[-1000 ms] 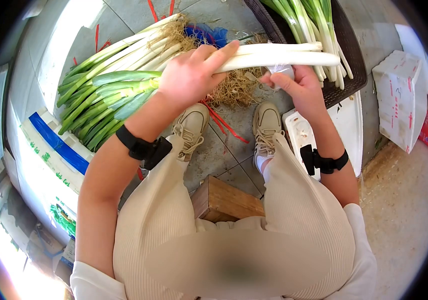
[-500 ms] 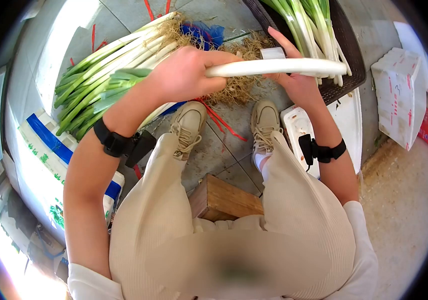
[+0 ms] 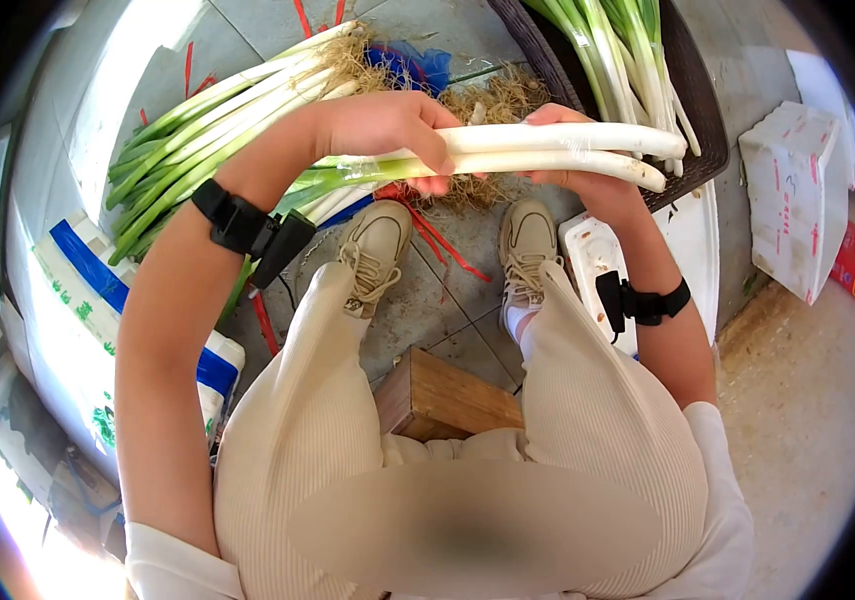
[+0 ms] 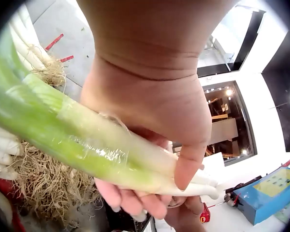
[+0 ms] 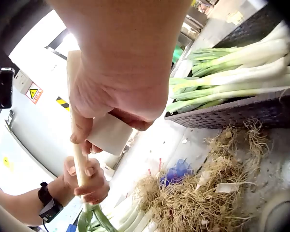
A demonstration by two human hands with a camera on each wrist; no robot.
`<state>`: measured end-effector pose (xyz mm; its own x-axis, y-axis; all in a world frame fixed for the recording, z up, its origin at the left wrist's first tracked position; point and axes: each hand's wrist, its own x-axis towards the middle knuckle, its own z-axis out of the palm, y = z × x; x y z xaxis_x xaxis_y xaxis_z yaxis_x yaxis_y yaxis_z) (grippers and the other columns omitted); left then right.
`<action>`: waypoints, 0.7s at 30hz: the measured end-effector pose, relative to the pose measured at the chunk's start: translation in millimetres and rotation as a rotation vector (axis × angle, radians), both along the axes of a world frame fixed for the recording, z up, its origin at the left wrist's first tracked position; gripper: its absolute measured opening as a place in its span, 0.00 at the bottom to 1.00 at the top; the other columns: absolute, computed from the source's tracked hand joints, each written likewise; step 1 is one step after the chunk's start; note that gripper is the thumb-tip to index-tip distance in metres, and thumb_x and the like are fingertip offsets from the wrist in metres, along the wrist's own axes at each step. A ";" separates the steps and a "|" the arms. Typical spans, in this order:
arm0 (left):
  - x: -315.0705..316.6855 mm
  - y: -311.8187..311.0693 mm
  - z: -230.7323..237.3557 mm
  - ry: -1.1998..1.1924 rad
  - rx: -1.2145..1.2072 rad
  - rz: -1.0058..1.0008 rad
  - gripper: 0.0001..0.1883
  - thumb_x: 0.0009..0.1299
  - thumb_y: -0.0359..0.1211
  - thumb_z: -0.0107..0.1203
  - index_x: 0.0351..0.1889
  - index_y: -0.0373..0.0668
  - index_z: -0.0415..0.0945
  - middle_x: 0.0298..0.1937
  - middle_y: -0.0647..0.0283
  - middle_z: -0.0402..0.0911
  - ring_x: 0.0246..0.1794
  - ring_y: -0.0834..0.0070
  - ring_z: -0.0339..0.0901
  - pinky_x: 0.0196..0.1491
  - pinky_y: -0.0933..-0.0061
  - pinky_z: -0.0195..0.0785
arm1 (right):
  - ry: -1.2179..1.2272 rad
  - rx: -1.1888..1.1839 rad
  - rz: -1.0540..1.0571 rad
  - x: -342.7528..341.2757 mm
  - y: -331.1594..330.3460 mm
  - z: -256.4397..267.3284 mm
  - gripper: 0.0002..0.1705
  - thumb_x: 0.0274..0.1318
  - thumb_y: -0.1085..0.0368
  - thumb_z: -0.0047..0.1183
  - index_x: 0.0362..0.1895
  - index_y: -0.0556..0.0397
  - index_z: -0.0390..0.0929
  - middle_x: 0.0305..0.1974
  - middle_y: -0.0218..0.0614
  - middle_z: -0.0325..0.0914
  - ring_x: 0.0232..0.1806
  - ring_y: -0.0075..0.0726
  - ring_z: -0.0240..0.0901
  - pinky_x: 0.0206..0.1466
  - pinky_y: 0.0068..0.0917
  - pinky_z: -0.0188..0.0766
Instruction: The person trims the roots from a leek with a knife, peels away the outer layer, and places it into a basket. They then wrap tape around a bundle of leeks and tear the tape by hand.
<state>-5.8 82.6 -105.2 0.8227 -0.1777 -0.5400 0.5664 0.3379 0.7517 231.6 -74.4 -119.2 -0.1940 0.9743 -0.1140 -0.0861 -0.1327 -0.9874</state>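
Note:
My left hand (image 3: 388, 130) grips a small bundle of long green onions (image 3: 568, 138), held crosswise above the shoes with white ends to the right. Clear tape (image 4: 104, 152) shines around the pale green part in the left wrist view. Under the white stalks, my right hand (image 3: 598, 190) holds a roll of tape (image 5: 111, 134), its thumb along a stalk in the right wrist view. The bundle hides the roll in the head view.
Untaped green onions (image 3: 248, 120) lie on the floor at left, roots attached, beside loose trimmed roots (image 3: 493, 100). A dark woven crate (image 3: 713, 150) holds bundles at upper right. A wooden block (image 3: 448, 395) stands between the legs; a white foam box (image 3: 793, 200) is at right.
The bundle has turned in my hands: one white stalk showed half a second ago, two show now. My right fingers, stretched upward then, have come down around the underside, and the roll has gone from sight.

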 end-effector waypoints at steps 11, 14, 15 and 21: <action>-15.7 -68.4 -5.2 -0.407 1.645 0.480 0.36 0.59 0.39 0.69 0.68 0.56 0.70 0.52 0.59 0.78 0.48 0.57 0.77 0.53 0.61 0.73 | 0.063 -0.079 -0.245 -22.5 -0.5 13.6 0.29 0.60 0.69 0.60 0.64 0.58 0.68 0.35 0.35 0.80 0.36 0.28 0.77 0.41 0.26 0.72; -15.0 -66.9 -9.7 -0.388 1.763 0.462 0.33 0.62 0.38 0.67 0.68 0.57 0.71 0.50 0.61 0.78 0.46 0.61 0.78 0.50 0.62 0.74 | 0.086 -0.098 -0.240 -25.2 0.7 18.6 0.29 0.60 0.68 0.60 0.64 0.57 0.68 0.34 0.34 0.80 0.36 0.28 0.77 0.42 0.26 0.73; -14.4 -65.0 -10.5 -0.381 1.786 0.459 0.32 0.63 0.37 0.65 0.67 0.57 0.72 0.49 0.61 0.78 0.45 0.62 0.78 0.49 0.62 0.74 | 0.084 -0.096 -0.233 -26.4 1.8 19.8 0.29 0.60 0.68 0.60 0.64 0.57 0.68 0.34 0.34 0.80 0.36 0.28 0.77 0.42 0.26 0.73; -14.3 -57.1 -18.8 -0.424 1.749 0.487 0.30 0.63 0.31 0.63 0.66 0.56 0.73 0.47 0.62 0.80 0.42 0.61 0.79 0.47 0.63 0.75 | 0.099 -0.108 -0.271 -29.6 5.3 24.5 0.25 0.61 0.67 0.60 0.61 0.57 0.70 0.33 0.35 0.82 0.35 0.27 0.79 0.41 0.25 0.74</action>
